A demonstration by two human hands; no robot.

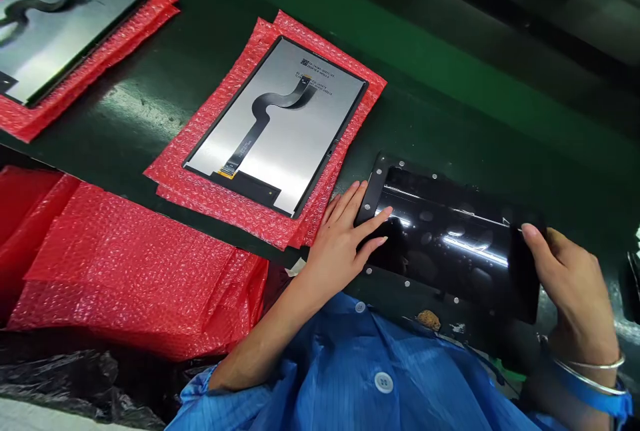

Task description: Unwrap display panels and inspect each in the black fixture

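Your left hand (345, 234) lies flat with fingers spread on the near-left end of the glossy black panel (450, 237) on the green belt (450, 84), gripping nothing, while your right hand (570, 291) pinches its right edge, beside 1 display module (280, 124) on red bubble wrap (210, 184).

1. Overhead light; streaked glare on the glossy black panel (450, 231).
2. Soft sheen on the green belt (150, 104).
3. Upper right dim; the upper-left display panel (55, 17) blurred; frame tilted.
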